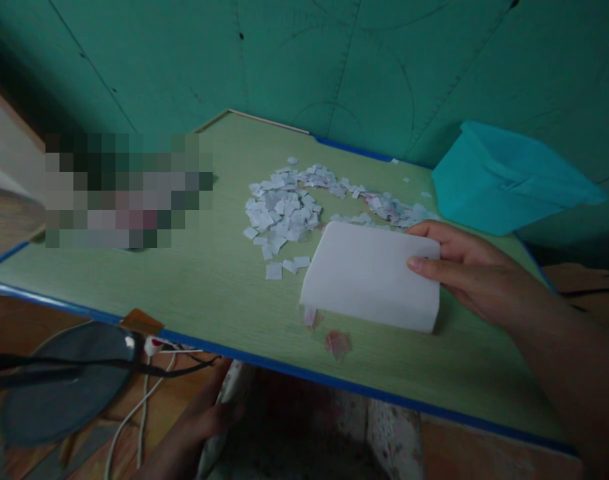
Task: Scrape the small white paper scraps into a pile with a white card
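Observation:
My right hand grips the right end of a smooth white box-like piece with rounded corners, thumb on top and fingers behind. The piece is held low over the table; whether it touches the top I cannot tell. Beyond its left end lies a loose pile of small white paper squares. A curved line of more scraps, some pinkish, runs to the right. Close to the near edge are a few pinkish, see-through scraps. Below the table edge, by my leg, is my left hand, dim and blurred, its fingers mostly hidden.
The light green table has a blue edge. A turquoise folded bag stands at its back right, against the green wall. Pixelated items cover the left end. Below left are a round dark disc and white cables.

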Demonstrator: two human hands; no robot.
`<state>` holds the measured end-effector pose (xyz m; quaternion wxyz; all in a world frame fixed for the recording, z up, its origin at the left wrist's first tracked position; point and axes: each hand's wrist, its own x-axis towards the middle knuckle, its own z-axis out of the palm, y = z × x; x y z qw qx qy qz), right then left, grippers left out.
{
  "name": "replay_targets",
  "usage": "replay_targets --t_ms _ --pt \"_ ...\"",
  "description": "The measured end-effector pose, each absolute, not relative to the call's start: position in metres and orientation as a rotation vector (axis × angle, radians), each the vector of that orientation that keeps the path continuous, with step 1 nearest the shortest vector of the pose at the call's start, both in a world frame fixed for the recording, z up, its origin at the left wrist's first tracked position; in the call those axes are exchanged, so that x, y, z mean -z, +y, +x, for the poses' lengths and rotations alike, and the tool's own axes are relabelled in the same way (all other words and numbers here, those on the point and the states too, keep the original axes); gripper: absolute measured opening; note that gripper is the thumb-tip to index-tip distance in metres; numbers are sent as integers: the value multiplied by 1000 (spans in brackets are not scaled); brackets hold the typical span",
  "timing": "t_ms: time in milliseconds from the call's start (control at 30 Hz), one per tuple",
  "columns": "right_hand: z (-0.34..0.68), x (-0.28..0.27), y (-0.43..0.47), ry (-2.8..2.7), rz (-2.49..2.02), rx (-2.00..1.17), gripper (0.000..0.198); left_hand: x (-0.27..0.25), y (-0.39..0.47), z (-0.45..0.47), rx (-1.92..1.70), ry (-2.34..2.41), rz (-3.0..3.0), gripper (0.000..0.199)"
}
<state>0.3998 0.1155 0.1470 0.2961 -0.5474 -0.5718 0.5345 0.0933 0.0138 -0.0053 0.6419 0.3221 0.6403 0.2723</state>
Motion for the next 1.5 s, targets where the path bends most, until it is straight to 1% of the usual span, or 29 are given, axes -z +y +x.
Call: replay_targets --t_ms 100,233,433,500,567,633,733,867,1000,1200,1267,1500 --pt "399 -148 115 -1489 -1455 -1447 19 3 14 95 -641 1451 747 51" --pt "399 -149 115 -1469 -1466 -1463 22 6 13 93 -662 1456 769 46" --pt "403 -153 117 -1511 -1474 -1335 20 24 10 87 -712 1467 665 59" --pt "405 -153 116 -1531 -1484 -1315 20 29 9 85 -722 1502 699 60" --pt "406 -153 116 -1544 -1501 -1320 19 31 10 84 -750 1501 732 56" --pt "407 -152 115 -1551 -1516 -1318 20 29 11 85 -750 1468 739 48" --pt "407 -152 115 -1556 -1534 -1315 20 19 13 89 -697 1419 741 39" --pt "408 -153 114 -1576 -1555 -1304 20 6 13 93 -669 1416 732 47" --pt "406 -154 113 -1644 -1560 -1236 20 7 12 91 -683 1392 709 53" --pt "400 -157 110 -1730 -1512 -967 17 7 13 92 -653 1460 754 47" --pt "399 -158 109 -1725 -1491 -939 17 4 13 94 -665 1413 718 48" --pt "398 -159 107 -1736 -1528 -887 17 3 12 94 -658 1490 783 63"
